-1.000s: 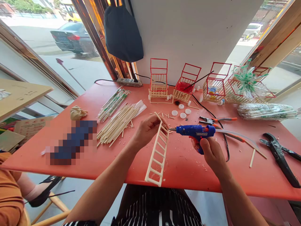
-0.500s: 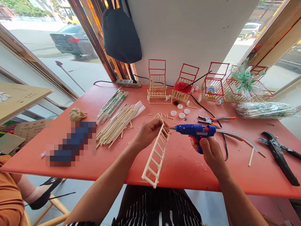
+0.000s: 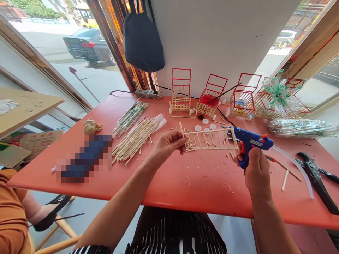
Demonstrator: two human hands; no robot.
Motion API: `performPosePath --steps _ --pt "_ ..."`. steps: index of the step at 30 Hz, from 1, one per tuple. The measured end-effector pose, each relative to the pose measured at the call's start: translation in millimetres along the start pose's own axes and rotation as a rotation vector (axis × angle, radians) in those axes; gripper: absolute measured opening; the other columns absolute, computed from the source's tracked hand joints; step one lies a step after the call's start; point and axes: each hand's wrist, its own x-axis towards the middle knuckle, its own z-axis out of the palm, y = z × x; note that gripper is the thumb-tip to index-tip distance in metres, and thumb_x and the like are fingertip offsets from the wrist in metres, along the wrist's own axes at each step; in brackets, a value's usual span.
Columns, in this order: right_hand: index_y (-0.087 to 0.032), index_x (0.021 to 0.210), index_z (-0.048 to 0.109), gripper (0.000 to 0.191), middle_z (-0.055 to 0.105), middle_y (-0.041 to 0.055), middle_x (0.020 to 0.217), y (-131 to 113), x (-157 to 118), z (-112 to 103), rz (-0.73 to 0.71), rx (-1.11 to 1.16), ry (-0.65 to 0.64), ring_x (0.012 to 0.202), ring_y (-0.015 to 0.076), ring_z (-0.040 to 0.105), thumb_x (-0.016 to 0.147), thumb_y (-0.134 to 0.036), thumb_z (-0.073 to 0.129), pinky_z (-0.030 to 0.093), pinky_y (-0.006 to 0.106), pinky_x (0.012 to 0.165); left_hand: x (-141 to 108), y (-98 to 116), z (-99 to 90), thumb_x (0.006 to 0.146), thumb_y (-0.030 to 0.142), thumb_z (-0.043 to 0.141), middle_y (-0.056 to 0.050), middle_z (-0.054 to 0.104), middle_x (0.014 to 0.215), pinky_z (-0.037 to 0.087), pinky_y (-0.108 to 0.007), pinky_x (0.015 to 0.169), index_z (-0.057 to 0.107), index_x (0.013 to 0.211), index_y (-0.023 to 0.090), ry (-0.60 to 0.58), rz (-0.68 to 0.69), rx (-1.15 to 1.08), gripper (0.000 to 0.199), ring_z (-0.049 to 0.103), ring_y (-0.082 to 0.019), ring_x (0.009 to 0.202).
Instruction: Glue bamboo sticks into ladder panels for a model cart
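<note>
My left hand point(image 3: 173, 143) is closed on the near end of a small ladder-like frame point(image 3: 209, 148) made of pale wooden sticks. The frame is held level above the table and stretches to the right. My right hand point(image 3: 255, 165) grips a blue hot glue gun point(image 3: 251, 141) with an orange trigger. The gun's nozzle is hidden behind the frame's right end; whether they touch I cannot tell. A clear glue stick point(image 3: 296, 165) trails from the gun's back.
On the red table point(image 3: 164, 183) lie a bundle of wooden sticks point(image 3: 136, 139), wrapped sticks point(image 3: 131, 116), pliers point(image 3: 315, 180) and white caps point(image 3: 197, 128). Small stick carts point(image 3: 180, 95) with red frames line the wall. A power strip point(image 3: 148, 94) is at the back; a person's leg point(image 3: 34, 213) shows at left.
The stick frame has swung from slanting toward me to lying level, pointing right. My right hand has moved right with the glue gun, which is now tilted behind the frame's end.
</note>
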Motion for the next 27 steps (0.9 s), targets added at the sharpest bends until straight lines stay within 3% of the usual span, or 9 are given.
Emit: performPosePath --steps 8,27 --pt "-0.021 0.089 0.061 0.047 0.059 0.0044 0.089 -4 11 -10 -0.020 0.048 0.212 0.068 0.0136 0.050 0.100 -0.067 0.056 0.044 0.027 0.053 1 1 -0.4 0.069 0.049 0.096 0.000 0.066 0.064 0.053 -0.023 0.050 0.065 0.078 0.013 0.036 0.010 -0.060 0.047 0.064 -0.011 0.055" --pt "-0.021 0.095 0.063 0.047 0.065 0.0067 0.090 1 -4 -3 -0.041 -0.070 -0.057 0.073 0.0158 0.058 0.104 -0.065 0.050 0.043 0.028 0.056 2 -1 -2.5 0.073 0.049 0.092 0.000 0.066 0.063 0.054 -0.024 0.052 0.067 0.079 0.015 0.049 0.065 0.024 0.042 0.063 -0.012 0.055"
